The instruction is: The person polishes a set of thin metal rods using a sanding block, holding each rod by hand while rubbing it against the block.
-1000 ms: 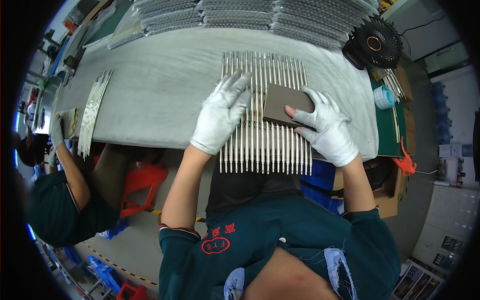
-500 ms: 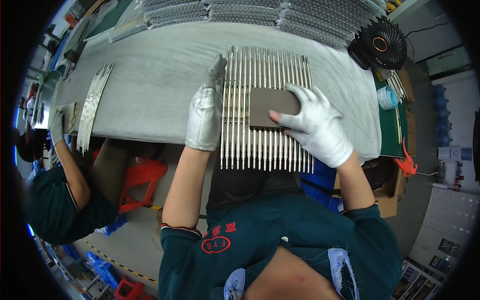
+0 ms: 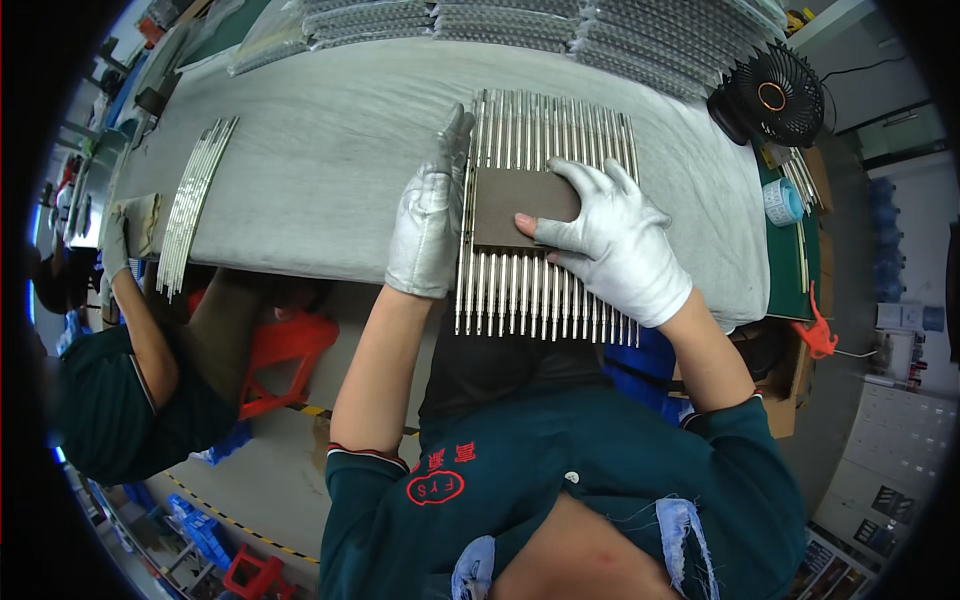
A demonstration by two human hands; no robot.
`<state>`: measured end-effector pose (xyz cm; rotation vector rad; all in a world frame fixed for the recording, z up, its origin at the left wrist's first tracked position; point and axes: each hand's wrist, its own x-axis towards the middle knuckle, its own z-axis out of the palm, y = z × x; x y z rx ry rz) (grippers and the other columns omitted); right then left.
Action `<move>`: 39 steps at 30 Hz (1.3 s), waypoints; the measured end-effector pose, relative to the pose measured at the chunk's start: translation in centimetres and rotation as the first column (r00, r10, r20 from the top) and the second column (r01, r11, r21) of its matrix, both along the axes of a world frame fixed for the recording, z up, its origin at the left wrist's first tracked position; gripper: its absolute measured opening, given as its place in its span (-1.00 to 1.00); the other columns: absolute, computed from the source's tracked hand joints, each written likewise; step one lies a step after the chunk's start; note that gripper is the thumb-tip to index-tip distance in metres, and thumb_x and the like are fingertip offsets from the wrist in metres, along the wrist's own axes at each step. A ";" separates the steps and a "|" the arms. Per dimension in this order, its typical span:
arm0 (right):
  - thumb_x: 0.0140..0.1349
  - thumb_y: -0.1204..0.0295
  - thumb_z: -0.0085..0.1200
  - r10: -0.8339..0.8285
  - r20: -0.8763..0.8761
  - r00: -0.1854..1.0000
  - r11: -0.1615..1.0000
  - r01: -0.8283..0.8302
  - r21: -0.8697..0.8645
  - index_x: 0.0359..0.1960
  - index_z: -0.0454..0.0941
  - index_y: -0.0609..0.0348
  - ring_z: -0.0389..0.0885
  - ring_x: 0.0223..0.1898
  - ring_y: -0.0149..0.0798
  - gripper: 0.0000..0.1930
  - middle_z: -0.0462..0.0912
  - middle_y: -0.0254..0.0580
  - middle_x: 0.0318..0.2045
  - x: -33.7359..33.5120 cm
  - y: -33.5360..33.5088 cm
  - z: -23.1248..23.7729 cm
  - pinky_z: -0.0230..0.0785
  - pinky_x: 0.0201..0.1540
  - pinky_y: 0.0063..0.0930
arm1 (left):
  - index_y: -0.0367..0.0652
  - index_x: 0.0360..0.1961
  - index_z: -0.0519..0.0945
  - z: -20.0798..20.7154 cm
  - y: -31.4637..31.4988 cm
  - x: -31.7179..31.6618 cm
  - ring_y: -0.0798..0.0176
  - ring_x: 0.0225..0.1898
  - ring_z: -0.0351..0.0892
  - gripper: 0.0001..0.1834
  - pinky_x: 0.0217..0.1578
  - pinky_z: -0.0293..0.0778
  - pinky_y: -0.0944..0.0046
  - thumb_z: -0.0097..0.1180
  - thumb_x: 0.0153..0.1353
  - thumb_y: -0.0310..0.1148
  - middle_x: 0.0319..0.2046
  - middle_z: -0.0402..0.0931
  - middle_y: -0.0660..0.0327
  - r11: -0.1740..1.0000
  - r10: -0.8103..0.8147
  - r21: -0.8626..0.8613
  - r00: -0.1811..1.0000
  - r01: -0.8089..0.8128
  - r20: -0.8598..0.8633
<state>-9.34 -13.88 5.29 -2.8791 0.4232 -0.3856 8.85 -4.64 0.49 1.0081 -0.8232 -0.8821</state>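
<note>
A row of several long silver metal rods [image 3: 545, 130] lies side by side on a table covered in grey felt [image 3: 330, 160], their near ends sticking out past its front edge. My right hand [image 3: 615, 240], in a white glove, presses a flat brown abrasive pad [image 3: 520, 205] onto the rods. Set on edge, my gloved left hand [image 3: 430, 215] braces the left side of the row, fingers straight and together, holding nothing.
A black desk fan [image 3: 775, 95] stands at the back right, a tape roll [image 3: 783, 200] beside it on a green mat. More rod bundles [image 3: 560, 25] line the far edge. At the left a seated person's gloved hand [image 3: 115, 240] rests near another rod bundle [image 3: 195, 200].
My left hand came off the top of the rods and turned on edge against the row's left side. My right hand slid the brown pad leftward across the rods.
</note>
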 end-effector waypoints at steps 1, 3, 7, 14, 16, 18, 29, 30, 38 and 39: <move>0.00 0.34 0.32 0.014 -0.074 0.997 1.000 -0.012 0.026 0.00 0.62 -0.35 0.41 0.17 0.00 -0.55 0.42 0.00 0.14 -0.7 -0.4 0.6 0.12 0.32 0.05 | -0.20 0.44 0.07 -0.3 0.1 0.2 0.07 0.47 -0.08 -0.18 0.43 -0.10 0.11 -0.37 0.42 0.24 0.43 0.00 -0.04 1.000 0.017 0.006 0.999 -0.017 -0.044; 0.00 0.35 0.31 -0.042 -0.167 0.985 0.999 0.045 0.018 0.01 0.64 -0.33 0.39 0.20 0.02 -0.55 0.40 0.01 0.18 -3.7 -1.5 1.3 0.08 0.34 0.05 | -0.19 0.44 0.07 -0.8 0.2 0.5 0.07 0.47 -0.09 -0.19 0.43 -0.09 0.11 -0.36 0.42 0.23 0.43 0.00 -0.04 0.999 0.043 0.014 0.995 -0.042 -0.088; -0.05 0.43 0.35 -0.170 -0.118 0.978 0.960 0.192 0.206 0.00 0.66 -0.35 0.36 0.22 0.05 -0.50 0.38 -0.01 0.21 -7.4 -1.5 0.7 0.08 0.34 0.05 | -0.17 0.45 0.05 0.1 0.3 0.3 0.05 0.48 -0.11 -0.18 0.43 -0.10 0.10 -0.39 0.41 0.25 0.44 -0.03 -0.04 0.998 0.017 0.057 1.000 -0.018 0.019; 0.05 0.31 0.29 -0.031 -0.063 0.998 0.997 0.036 0.074 0.06 0.62 -0.35 0.39 0.17 -0.01 -0.54 0.42 -0.04 0.16 0.8 -0.7 0.2 0.18 0.30 -0.13 | -0.21 0.44 0.07 0.3 0.1 0.0 0.08 0.47 -0.07 -0.21 0.42 -0.05 0.11 -0.36 0.44 0.20 0.43 0.02 -0.05 0.999 0.035 0.029 0.997 -0.033 -0.068; 0.07 0.30 0.27 -0.155 0.058 0.986 0.988 0.154 0.021 0.08 0.61 -0.33 0.37 0.19 0.04 -0.53 0.39 -0.01 0.20 -0.5 -2.4 0.2 0.22 0.27 -0.13 | -0.25 0.42 0.11 0.3 0.0 -0.3 0.10 0.46 -0.01 -0.24 0.41 0.00 0.15 -0.30 0.45 0.13 0.42 0.05 -0.03 0.997 0.071 0.042 0.995 -0.069 -0.068; 0.09 0.28 0.25 -0.234 0.054 0.971 0.970 0.230 0.077 0.11 0.59 -0.35 0.35 0.21 0.06 -0.53 0.36 0.00 0.23 -2.0 -3.4 0.4 0.20 0.29 -0.11 | -0.26 0.37 0.24 0.6 0.5 -0.6 0.14 0.43 0.08 -0.35 0.36 0.13 0.18 -0.14 0.45 0.00 0.38 0.17 0.03 0.988 0.110 0.108 0.994 -0.107 -0.021; 0.08 0.29 0.24 -0.286 -0.133 0.949 0.952 0.297 0.069 0.11 0.60 -0.38 0.36 0.21 0.07 -0.52 0.36 -0.12 0.25 -7.0 -4.7 0.0 0.14 0.33 -0.06 | -0.11 0.35 0.27 1.0 -2.4 -4.5 -0.06 0.36 0.20 -0.36 0.38 -0.03 -0.10 -0.07 0.35 0.00 0.33 0.26 0.03 0.918 -0.321 0.297 -0.051 -0.261 0.946; 0.06 0.31 0.25 -0.292 -0.137 0.947 0.946 0.307 0.104 0.10 0.61 -0.36 0.38 0.19 0.05 -0.52 0.37 -0.12 0.25 -7.5 -4.9 0.2 0.21 0.29 -0.14 | -0.11 0.35 0.27 0.9 -2.6 -4.9 -0.07 0.35 0.21 -0.37 0.38 -0.03 -0.09 -0.08 0.36 0.00 0.33 0.27 0.03 0.934 -0.297 0.280 -0.049 -0.222 0.953; -0.12 0.46 0.33 -0.332 0.033 0.943 0.936 0.324 0.134 0.02 0.64 -0.23 0.39 0.17 0.05 -0.45 0.37 -0.12 0.24 -15.3 -4.7 1.0 0.27 0.24 -0.18 | -0.19 0.42 0.14 1.3 -1.9 -3.4 0.08 0.42 0.07 -0.25 0.43 -0.08 0.16 -0.26 0.42 0.15 0.39 0.13 0.03 0.987 -0.014 0.149 0.891 -0.060 0.453; -0.12 0.46 0.33 -0.330 0.032 0.943 0.937 0.323 0.135 0.02 0.64 -0.23 0.39 0.17 0.05 -0.45 0.37 -0.12 0.24 -16.0 -4.4 0.9 0.27 0.24 -0.18 | -0.21 0.42 0.12 1.2 -1.8 -3.4 0.11 0.44 0.01 -0.22 0.42 -0.06 0.18 -0.27 0.42 0.18 0.41 0.08 0.04 0.990 0.015 0.135 0.974 -0.046 0.226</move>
